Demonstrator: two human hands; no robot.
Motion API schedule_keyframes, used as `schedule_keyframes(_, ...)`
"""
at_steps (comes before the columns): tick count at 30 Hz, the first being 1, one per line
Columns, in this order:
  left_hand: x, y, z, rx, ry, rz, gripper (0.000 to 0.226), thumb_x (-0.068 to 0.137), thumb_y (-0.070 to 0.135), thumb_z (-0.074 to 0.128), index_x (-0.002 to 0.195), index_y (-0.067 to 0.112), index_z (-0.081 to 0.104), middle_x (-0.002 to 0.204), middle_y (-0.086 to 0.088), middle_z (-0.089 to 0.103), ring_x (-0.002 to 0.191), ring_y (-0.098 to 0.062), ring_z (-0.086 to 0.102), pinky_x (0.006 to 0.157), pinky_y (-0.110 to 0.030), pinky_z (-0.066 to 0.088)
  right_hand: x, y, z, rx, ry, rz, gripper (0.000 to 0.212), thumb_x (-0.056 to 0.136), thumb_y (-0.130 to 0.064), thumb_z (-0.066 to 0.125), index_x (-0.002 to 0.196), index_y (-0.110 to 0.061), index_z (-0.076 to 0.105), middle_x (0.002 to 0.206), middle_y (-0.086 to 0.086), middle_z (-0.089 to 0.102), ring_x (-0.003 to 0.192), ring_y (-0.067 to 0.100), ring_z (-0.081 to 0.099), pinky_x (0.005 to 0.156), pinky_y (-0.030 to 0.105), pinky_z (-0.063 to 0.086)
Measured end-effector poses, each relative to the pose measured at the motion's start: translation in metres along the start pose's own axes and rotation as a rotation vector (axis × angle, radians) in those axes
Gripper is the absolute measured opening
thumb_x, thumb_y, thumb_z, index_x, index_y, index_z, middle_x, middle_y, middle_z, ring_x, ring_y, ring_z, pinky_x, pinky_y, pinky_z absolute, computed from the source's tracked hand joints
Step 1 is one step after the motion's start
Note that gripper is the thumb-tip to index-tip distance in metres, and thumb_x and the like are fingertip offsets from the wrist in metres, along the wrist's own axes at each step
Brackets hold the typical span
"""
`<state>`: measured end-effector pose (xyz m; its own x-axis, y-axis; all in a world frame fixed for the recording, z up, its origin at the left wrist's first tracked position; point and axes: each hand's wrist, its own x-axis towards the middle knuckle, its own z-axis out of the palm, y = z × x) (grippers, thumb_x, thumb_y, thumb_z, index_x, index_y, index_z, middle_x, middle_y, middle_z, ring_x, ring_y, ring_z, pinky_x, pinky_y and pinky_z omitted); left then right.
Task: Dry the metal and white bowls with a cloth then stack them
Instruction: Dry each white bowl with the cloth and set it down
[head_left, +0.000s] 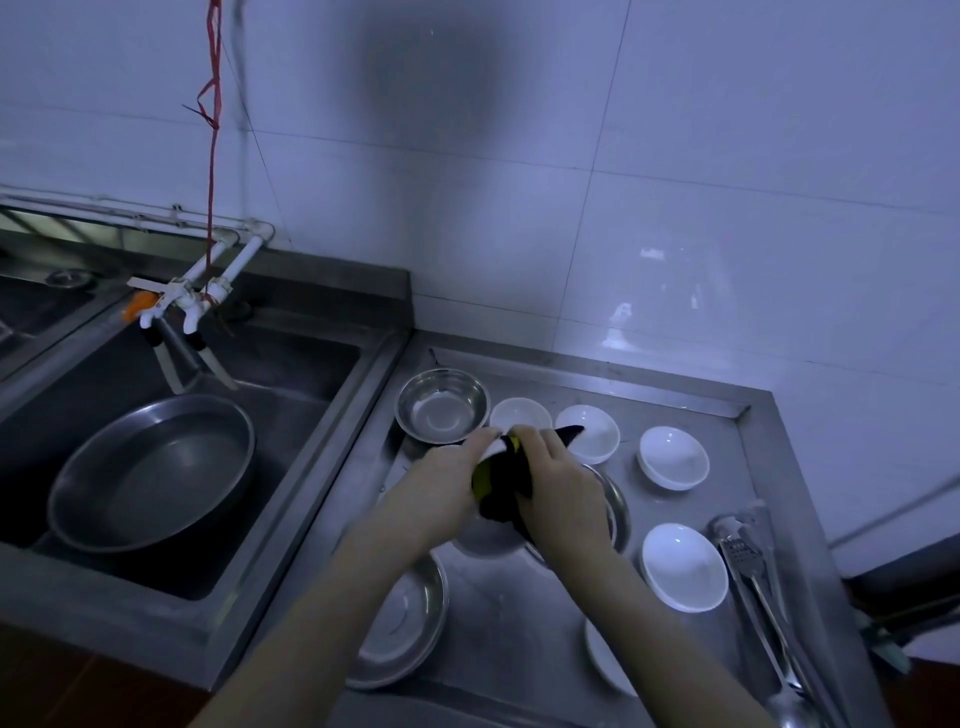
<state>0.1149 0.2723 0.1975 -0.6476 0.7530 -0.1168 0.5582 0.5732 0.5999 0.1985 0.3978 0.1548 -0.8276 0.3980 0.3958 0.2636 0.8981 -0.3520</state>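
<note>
A steel table (545, 623) right of a sink (291, 415) carries metal and white bowls. Above its middle, the left hand (457, 467) holds a mostly hidden white bowl (493, 448); the right hand (558, 467) fingers grip a dark cloth (506, 488) covering it.

No legible txt anywhere.

Bare forearms (322, 613), no sleeves visible

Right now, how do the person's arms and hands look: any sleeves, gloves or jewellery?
Both forearms are bare in the frame, with no sleeve in view. The left hand and right hand wear no gloves. No ring, watch or bracelet is visible, though the light is dim.
</note>
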Motion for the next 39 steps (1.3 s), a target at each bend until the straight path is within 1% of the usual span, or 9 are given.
schedule_keyframes(4, -0.007, 0.007, 0.004, -0.188, 0.254, -0.032, 0.072, 0.097, 0.016, 0.048, 0.153, 0.047, 0.015, 0.09, 0.016, 0.058, 0.078, 0.0, 0.056, 0.069, -0.01, 0.042, 0.001, -0.008, -0.003, 0.21, 0.068, 0.159, 0.041, 0.078, -0.01, 0.065, 0.116, -0.021, 0.053, 0.1, 0.004, 0.062, 0.074, 0.033, 0.062, 0.06, 0.038, 0.047)
schedule_keyframes(9, -0.021, -0.003, 0.051, -0.602, 0.435, -0.066, 0.068, 0.091, 0.006, 0.056, 0.138, 0.049, 0.033, 0.11, 0.014, 0.062, 0.091, 0.001, 0.062, 0.078, -0.016, 0.054, -0.003, -0.004, -0.008, 0.731, 0.069, 0.609, 0.035, 0.079, -0.006, 0.064, 0.108, -0.02, 0.053, 0.081, -0.011, 0.058, 0.085, 0.02, 0.057, 0.06, 0.011, 0.036)
schedule_keyframes(13, -0.028, -0.007, 0.054, -0.555, 0.334, -0.05, 0.069, 0.089, -0.004, 0.045, 0.136, 0.046, 0.031, 0.116, 0.0, 0.061, 0.095, -0.012, 0.063, 0.08, -0.021, 0.055, -0.007, 0.001, -0.01, 0.442, 0.027, 0.383, 0.04, 0.078, -0.003, 0.062, 0.112, -0.02, 0.05, 0.09, -0.004, 0.059, 0.077, 0.022, 0.055, 0.063, 0.023, 0.041)
schedule_keyframes(17, -0.01, 0.0, 0.023, 0.002, 0.12, -0.052, 0.057, 0.093, 0.002, 0.042, 0.14, 0.035, 0.038, 0.106, -0.002, 0.06, 0.092, -0.021, 0.06, 0.072, -0.025, 0.044, -0.005, 0.004, -0.002, -0.04, -0.013, -0.081, 0.054, 0.069, -0.005, 0.072, 0.114, -0.023, 0.047, 0.101, 0.003, 0.061, 0.063, 0.032, 0.064, 0.046, 0.036, 0.045)
schedule_keyframes(20, -0.007, -0.002, 0.014, 0.117, 0.202, -0.027, 0.063, 0.095, 0.013, 0.04, 0.147, 0.045, 0.026, 0.104, 0.004, 0.059, 0.091, -0.019, 0.06, 0.075, -0.033, 0.048, -0.004, -0.001, -0.001, 0.026, 0.005, -0.021, 0.053, 0.073, -0.007, 0.071, 0.116, -0.024, 0.045, 0.103, 0.002, 0.061, 0.069, 0.032, 0.064, 0.051, 0.04, 0.051)
schedule_keyframes(25, -0.025, -0.009, 0.042, -0.472, 0.463, -0.149, 0.051, 0.095, 0.009, 0.05, 0.138, 0.033, 0.039, 0.093, 0.013, 0.062, 0.082, -0.005, 0.062, 0.067, -0.02, 0.051, -0.004, -0.005, -0.004, 0.666, 0.057, 0.562, 0.034, 0.079, -0.006, 0.063, 0.107, -0.022, 0.052, 0.081, -0.011, 0.058, 0.083, 0.021, 0.056, 0.061, 0.012, 0.037)
schedule_keyframes(29, -0.021, -0.013, 0.049, -0.406, 0.359, -0.201, 0.039, 0.095, 0.003, 0.04, 0.13, 0.02, 0.044, 0.094, -0.005, 0.062, 0.077, -0.017, 0.06, 0.06, -0.02, 0.045, -0.009, -0.002, -0.001, 0.521, -0.02, 0.451, 0.038, 0.078, -0.003, 0.062, 0.11, -0.019, 0.053, 0.088, -0.006, 0.061, 0.083, 0.022, 0.054, 0.064, 0.018, 0.036)
schedule_keyframes(34, -0.007, -0.005, 0.015, 0.201, 0.162, -0.076, 0.041, 0.097, 0.007, 0.037, 0.136, 0.022, 0.038, 0.097, -0.005, 0.055, 0.09, -0.026, 0.059, 0.071, -0.032, 0.042, -0.001, -0.001, 0.002, 0.013, -0.01, -0.025, 0.057, 0.068, -0.003, 0.071, 0.117, -0.021, 0.05, 0.106, 0.004, 0.063, 0.068, 0.033, 0.064, 0.049, 0.037, 0.047)
schedule_keyframes(39, -0.015, -0.012, 0.022, -0.307, 0.401, -0.097, 0.055, 0.094, 0.02, 0.054, 0.141, 0.043, 0.036, 0.095, 0.005, 0.064, 0.081, -0.012, 0.062, 0.071, -0.028, 0.052, 0.007, -0.005, -0.008, 0.446, 0.104, 0.251, 0.042, 0.078, -0.007, 0.063, 0.112, -0.03, 0.052, 0.099, -0.011, 0.062, 0.084, 0.019, 0.059, 0.072, 0.022, 0.048)
